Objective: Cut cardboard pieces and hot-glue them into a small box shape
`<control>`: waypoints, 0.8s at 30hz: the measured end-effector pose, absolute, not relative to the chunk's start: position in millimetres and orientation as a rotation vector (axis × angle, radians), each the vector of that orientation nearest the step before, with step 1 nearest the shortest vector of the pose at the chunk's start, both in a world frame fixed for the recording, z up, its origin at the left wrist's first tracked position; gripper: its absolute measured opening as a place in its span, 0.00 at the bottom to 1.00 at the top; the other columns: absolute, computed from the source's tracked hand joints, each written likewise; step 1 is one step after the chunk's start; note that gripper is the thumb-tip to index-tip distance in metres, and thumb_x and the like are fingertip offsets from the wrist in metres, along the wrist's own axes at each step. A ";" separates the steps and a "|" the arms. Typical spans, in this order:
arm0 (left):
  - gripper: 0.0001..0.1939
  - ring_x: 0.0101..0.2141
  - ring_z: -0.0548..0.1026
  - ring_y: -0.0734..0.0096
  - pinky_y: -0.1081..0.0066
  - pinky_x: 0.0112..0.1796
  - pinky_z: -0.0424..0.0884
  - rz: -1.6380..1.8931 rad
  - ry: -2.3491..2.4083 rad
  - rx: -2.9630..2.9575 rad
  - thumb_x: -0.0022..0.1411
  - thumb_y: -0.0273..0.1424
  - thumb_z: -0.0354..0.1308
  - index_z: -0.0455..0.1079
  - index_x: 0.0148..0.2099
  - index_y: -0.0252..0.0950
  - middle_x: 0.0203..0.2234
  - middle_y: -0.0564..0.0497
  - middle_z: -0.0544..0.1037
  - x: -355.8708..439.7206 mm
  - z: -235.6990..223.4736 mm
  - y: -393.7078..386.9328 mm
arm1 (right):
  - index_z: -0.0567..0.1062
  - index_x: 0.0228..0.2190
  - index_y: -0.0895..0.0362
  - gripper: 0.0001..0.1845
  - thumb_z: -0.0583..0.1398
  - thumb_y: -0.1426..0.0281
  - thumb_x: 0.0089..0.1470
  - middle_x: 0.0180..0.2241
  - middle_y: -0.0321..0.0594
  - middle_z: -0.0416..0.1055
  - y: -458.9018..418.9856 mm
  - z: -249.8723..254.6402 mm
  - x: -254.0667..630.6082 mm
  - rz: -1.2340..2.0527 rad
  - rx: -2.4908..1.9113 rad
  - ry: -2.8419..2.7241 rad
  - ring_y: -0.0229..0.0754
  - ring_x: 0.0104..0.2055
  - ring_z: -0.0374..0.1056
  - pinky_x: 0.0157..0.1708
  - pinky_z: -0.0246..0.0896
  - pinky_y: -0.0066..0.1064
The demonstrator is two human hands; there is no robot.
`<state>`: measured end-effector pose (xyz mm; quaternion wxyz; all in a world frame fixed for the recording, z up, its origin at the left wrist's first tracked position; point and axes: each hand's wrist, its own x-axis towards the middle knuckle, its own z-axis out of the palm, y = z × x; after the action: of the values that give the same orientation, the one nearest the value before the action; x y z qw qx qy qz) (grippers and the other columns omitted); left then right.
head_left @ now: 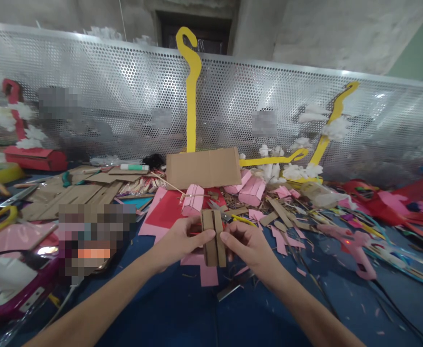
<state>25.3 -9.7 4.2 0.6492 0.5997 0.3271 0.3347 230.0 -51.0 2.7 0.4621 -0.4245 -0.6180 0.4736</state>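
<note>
Centred low in the head view, a small folded cardboard piece [210, 250] stands upright between my hands, with a dark groove running down its middle. My left hand [185, 237] pinches its left side, thumb on the front face. Thumb and fingers of my right hand [245, 242] close on the right side. Just behind it lie scissors with a yellow handle [243, 220], partly hidden. A small pink paper box [193, 200] sits on a red sheet [163, 212] beyond my left hand. Below the cardboard, a metal blade or ruler [233, 287] rests on the blue surface.
A cardboard box [204, 168] with a tall yellow hook shape [191, 106] stands behind, before a perforated metal panel [131, 86]. A pink glue gun [356, 248] with a lit red light lies at right, its cord trailing forward. Cardboard strips [281, 212] and paper scraps surround the hands.
</note>
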 end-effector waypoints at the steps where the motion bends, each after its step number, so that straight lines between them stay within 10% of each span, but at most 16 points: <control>1: 0.30 0.49 0.78 0.55 0.61 0.43 0.78 0.757 0.746 1.359 0.61 0.43 0.68 0.70 0.61 0.35 0.55 0.37 0.77 25.4 5.1 -10.4 | 0.70 0.27 0.56 0.21 0.65 0.53 0.58 0.23 0.30 0.66 -50.8 2.3 230.1 1.149 -1.055 -1.530 0.33 0.20 0.64 0.23 0.60 0.26; 24: 0.31 0.50 0.79 0.54 0.61 0.42 0.80 0.751 0.728 1.372 0.61 0.40 0.68 0.67 0.64 0.37 0.55 0.39 0.78 22.7 3.3 -8.9 | 0.71 0.27 0.56 0.19 0.63 0.55 0.59 0.24 0.31 0.64 -49.7 -1.2 231.7 1.108 -1.081 -1.593 0.33 0.22 0.61 0.23 0.58 0.27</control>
<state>22.7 -8.9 3.3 0.6504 0.6040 0.3205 0.3308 231.7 -49.7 -1.2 0.4441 -0.4360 -0.6426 0.4469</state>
